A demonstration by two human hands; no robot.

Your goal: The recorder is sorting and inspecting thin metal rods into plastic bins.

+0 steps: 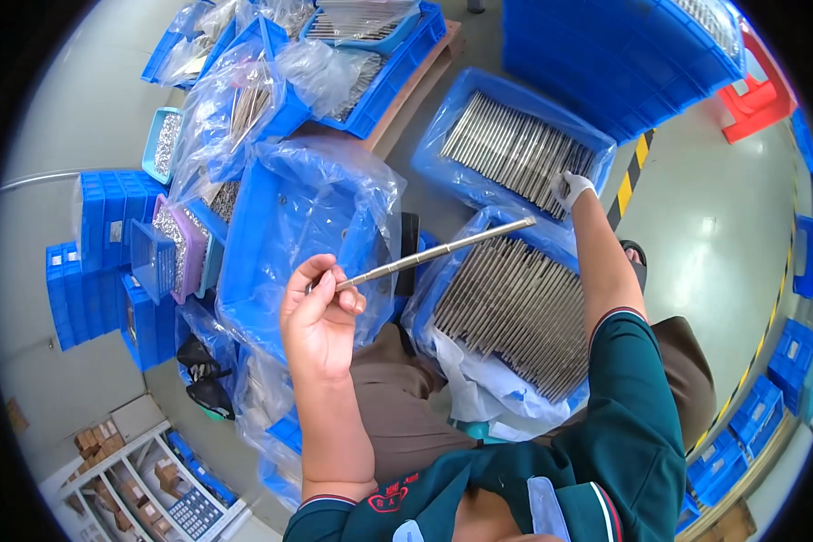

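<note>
My bare left hand pinches one end of a slim metal telescopic rod. The rod slants up to the right, and its far end is over the gap between two rod-filled boxes. My right hand, in a white glove, reaches into the farther blue box, with its fingers bent onto the right end of a row of metal rods. Its fingertips are partly hidden among them. Closer to me, a second plastic-lined blue box holds many similar rods lying side by side.
Left of my knees stands a large blue crate lined with clear plastic. Tubs of small metal parts and stacked blue crates lie farther left. A tall blue crate stands at the far right, near a red stool.
</note>
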